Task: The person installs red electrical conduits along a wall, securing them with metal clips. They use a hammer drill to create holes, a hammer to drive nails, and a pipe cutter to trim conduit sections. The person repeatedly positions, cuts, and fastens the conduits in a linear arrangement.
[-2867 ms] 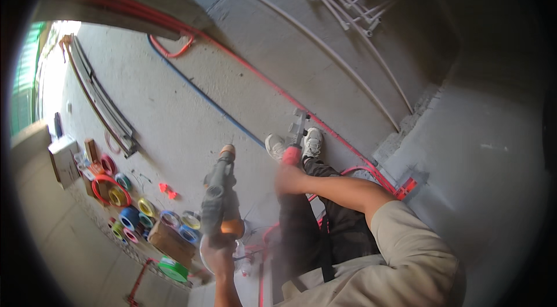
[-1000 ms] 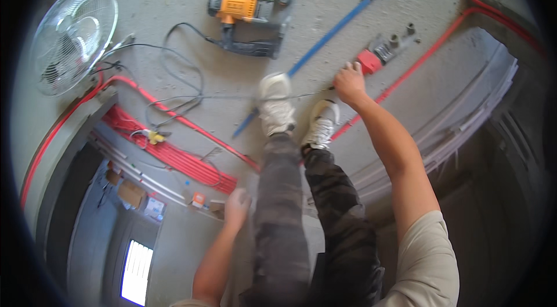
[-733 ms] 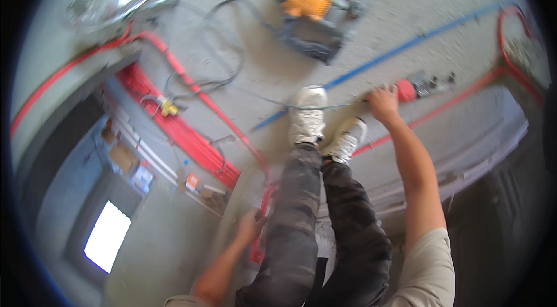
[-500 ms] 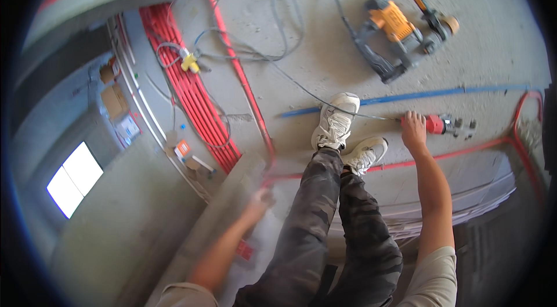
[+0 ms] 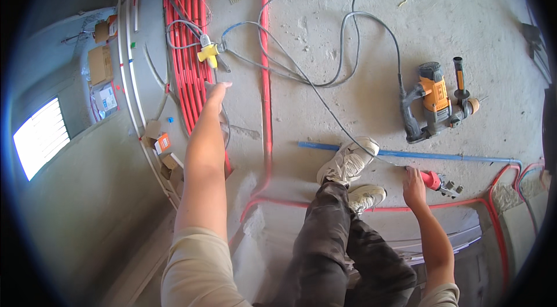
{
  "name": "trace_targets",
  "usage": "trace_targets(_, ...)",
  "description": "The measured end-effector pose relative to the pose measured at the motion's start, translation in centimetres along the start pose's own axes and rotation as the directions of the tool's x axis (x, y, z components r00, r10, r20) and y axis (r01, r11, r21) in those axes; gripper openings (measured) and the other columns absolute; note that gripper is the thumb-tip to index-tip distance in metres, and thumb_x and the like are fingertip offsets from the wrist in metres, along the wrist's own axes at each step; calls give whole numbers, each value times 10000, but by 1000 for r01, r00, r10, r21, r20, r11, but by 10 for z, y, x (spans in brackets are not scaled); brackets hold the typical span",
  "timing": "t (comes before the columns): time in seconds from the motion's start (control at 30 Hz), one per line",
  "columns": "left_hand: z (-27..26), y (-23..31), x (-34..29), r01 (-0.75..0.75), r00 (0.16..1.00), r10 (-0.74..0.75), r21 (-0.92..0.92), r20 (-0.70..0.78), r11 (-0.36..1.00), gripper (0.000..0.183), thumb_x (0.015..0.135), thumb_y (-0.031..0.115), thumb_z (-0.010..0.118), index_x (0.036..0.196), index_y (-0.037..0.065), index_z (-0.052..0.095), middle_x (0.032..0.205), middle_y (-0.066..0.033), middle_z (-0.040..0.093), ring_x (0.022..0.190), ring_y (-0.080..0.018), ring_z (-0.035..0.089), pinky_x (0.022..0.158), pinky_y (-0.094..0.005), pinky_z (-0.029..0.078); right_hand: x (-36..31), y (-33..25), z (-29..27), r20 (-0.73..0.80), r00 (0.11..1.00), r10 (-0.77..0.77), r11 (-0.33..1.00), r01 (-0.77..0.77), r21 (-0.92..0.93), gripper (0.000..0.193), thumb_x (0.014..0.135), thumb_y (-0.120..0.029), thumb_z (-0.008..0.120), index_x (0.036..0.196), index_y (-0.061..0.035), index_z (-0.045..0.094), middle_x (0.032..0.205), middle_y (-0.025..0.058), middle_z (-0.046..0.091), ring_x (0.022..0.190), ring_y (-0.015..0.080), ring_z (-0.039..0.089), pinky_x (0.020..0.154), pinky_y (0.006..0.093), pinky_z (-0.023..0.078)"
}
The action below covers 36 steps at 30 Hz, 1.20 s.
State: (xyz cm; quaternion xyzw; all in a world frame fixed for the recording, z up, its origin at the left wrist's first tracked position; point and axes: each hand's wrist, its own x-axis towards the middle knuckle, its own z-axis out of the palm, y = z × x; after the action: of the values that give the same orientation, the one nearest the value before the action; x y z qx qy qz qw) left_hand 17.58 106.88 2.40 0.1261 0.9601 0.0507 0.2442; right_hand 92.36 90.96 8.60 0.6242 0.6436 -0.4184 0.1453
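Note:
My left hand (image 5: pixel 217 96) reaches out over the red floor pipes, just below a yellow multi-way connector (image 5: pixel 208 53) with grey cords plugged into it. Its thumb side points right, away from the other fingers, which are mostly hidden; a cord passes beneath the hand. On the right, my right hand (image 5: pixel 414 188) is wrapped round the rear of a red corded power tool (image 5: pixel 431 180). The tool's metal head points right, low over the floor. A thin grey cord (image 5: pixel 325 104) runs from its back end across my left shoe toward the connector.
An orange and black rotary hammer drill (image 5: pixel 436 98) lies on the concrete at the right. A blue pipe (image 5: pixel 406 154) crosses the floor by my shoes (image 5: pixel 348 161). Red pipes (image 5: pixel 267 92) run along the floor and wall. Cardboard boxes (image 5: pixel 100 65) stand at the far left.
My left hand has moved forward from beside my leg to the yellow connector. The right hand keeps hold of the red tool. My view has shifted, showing the drill lower and further right.

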Motion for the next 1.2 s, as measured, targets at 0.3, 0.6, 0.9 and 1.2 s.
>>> trace_targets(0.3,-219,-50,8,-180,893,256,228,-369,957,416,1007,423,672,1051,28,796,926,-183,770,853,-371,721,781,-494,526,-151,35,-18,299,909,289,922,-348,168,319,879,-131,683,1161,15,662,895,206,709,870,396,702,815,477,556)
trace_targets(0.6,-447,26,-231,-219,790,454,503,-412,836,400,1044,404,610,954,38,744,895,-260,727,912,-500,673,794,-568,506,-208,-106,-124,111,980,165,899,-196,393,321,924,-124,686,1206,30,688,982,190,744,906,302,724,857,402,563)
trace_targets(0.9,-556,63,-246,-302,811,283,49,-511,952,338,1007,322,697,944,-7,742,844,-263,732,815,-453,702,750,-500,524,-229,-268,-234,-46,999,-24,836,45,547,311,944,-112,676,1212,46,670,964,137,734,900,213,707,850,344,554)
trace_targets(1.2,-475,36,-85,-71,956,-96,-536,-278,841,358,943,248,779,1082,-78,735,1104,-275,750,1021,-412,732,872,-464,561,-236,-268,-238,6,999,-46,931,41,363,310,929,-106,707,1199,44,678,958,116,725,867,184,686,822,328,554)
